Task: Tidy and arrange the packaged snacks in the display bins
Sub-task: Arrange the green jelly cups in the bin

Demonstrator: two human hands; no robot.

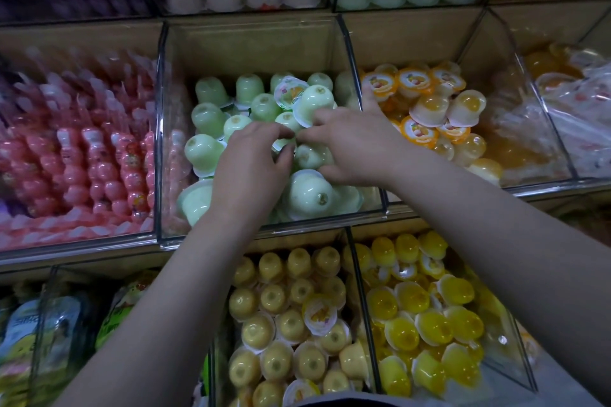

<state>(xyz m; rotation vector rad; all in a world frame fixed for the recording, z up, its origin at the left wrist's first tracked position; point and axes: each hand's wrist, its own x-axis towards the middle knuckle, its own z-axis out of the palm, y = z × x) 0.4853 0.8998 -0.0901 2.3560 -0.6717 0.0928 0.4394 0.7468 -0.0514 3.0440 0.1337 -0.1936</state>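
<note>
**Green cups: mid-sort, centre of frame**

Step in hand, as judged: you are working through the heap of green cups [205, 150], which are lying in the middle bin [159, 158] at the centre of the frame. You are not yet setting them in rows.

Grip: your left hand [251, 165] is curling thumb and forefinger round a small cup [283, 142] and seems to be pinching it at the rim. Your right hand [357, 145] is spreading its fingers over the heap, tips touching cups and gripping none that is showing.

State of the cups: they are sitting mostly dome-up and tilting every way, piling toward the front wall, with the back of the bin showing bare. One lid-up cup [289, 92] is showing its printed foil, the odd one out. The orange cups [426, 109] are lying in the bin just right of your right hand.

Next move, as judged: you are needing to seat the pinched cup dome-up, turn the odd one to match, and shift the front pile backward.
</note>
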